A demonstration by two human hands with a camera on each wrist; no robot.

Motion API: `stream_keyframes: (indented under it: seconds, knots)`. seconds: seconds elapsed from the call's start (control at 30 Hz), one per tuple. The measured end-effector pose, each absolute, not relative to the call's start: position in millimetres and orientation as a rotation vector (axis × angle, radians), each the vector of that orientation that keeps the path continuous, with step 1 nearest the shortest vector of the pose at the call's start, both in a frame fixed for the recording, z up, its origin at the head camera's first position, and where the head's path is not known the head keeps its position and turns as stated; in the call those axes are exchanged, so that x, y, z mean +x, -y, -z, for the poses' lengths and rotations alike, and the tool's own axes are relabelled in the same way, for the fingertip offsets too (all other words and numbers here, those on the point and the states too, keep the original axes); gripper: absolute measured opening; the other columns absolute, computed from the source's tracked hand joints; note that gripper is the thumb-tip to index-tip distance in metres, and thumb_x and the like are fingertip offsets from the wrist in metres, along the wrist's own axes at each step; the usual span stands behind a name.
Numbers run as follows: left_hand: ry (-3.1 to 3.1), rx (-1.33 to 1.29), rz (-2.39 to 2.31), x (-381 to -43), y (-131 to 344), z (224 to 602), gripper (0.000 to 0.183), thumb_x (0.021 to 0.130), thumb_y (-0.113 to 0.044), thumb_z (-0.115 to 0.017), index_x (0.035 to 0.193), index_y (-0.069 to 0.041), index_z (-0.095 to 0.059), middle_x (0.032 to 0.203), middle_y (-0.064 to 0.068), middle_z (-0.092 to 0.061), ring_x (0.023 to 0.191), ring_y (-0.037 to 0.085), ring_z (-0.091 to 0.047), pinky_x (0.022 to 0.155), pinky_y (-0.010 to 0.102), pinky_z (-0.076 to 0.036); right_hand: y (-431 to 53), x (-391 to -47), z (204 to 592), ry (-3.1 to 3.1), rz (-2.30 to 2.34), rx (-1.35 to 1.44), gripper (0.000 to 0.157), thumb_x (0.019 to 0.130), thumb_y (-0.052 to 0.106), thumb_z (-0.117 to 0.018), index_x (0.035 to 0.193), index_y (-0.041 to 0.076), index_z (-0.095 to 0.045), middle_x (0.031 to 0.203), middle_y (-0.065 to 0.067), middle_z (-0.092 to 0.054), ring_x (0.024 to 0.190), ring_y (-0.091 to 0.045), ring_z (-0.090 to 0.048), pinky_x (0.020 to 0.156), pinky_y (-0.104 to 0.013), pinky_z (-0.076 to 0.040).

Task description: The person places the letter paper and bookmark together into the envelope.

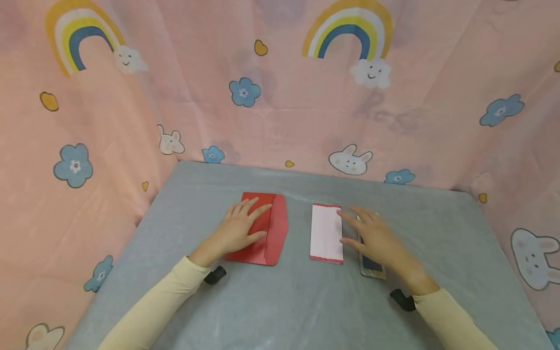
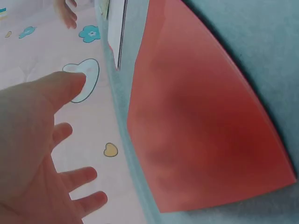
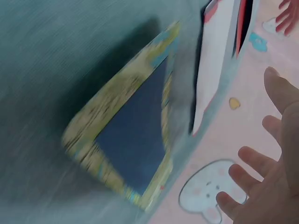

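Note:
A red envelope lies on the grey tabletop with its pointed flap opened out to the right. Over its left part hovers my left hand, fingers spread and nothing in its grasp; the left wrist view shows a gap between the fingers and the envelope. To the right lies a white card with ragged red ends. My right hand, also spread and holding nothing, is above a dark blue panel with a patterned yellowish border, partly covering it in the head view. Its fingertips overlap the white card's right edge.
A grey cloth-covered table extends around the items. Behind it and at both sides hangs a pink curtain printed with rainbows, flowers and rabbits. Black wrist pieces jut out below both cuffs.

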State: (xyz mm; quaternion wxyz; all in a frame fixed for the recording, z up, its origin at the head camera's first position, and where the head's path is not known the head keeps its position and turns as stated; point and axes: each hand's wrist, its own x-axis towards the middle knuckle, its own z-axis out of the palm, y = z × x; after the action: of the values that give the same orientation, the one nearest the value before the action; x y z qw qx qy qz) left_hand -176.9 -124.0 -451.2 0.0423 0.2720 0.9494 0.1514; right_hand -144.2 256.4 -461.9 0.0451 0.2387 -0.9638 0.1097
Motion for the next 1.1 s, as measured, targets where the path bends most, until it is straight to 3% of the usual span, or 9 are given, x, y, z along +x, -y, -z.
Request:
stream_keyframes:
  seconds: [0.6, 1.1]
  knots:
    - [-2.811, 0.744, -0.541, -181.3, 119.2, 466.0, 0.074, 0.092, -0.04, -0.067, 0.155, -0.028, -0.031, 0.162, 0.019, -0.025, 0.148, 0.044, -0.024, 0.117, 0.067, -0.02, -204.1, -158.9, 481.1, 2.937, -0.529, 0.836, 0.068, 0.089, 0.042, -0.07, 0.149, 0.02, -0.045, 0.149, -0.017, -0.047, 0.137, -0.039, -0.044, 0.109, -0.064, -0.035]
    - [-2.867, 0.657, -0.533, -187.2, 116.6, 468.9, 0.071, 0.091, -0.04, -0.067, 0.153, -0.021, -0.037, 0.159, 0.018, -0.031, 0.147, 0.042, -0.028, 0.116, 0.066, -0.024, -177.6, -170.8, 472.6, 2.927, -0.592, 0.832, 0.067, 0.089, 0.04, -0.072, 0.147, 0.018, -0.047, 0.149, -0.019, -0.048, 0.137, -0.038, -0.047, 0.108, -0.059, -0.042]
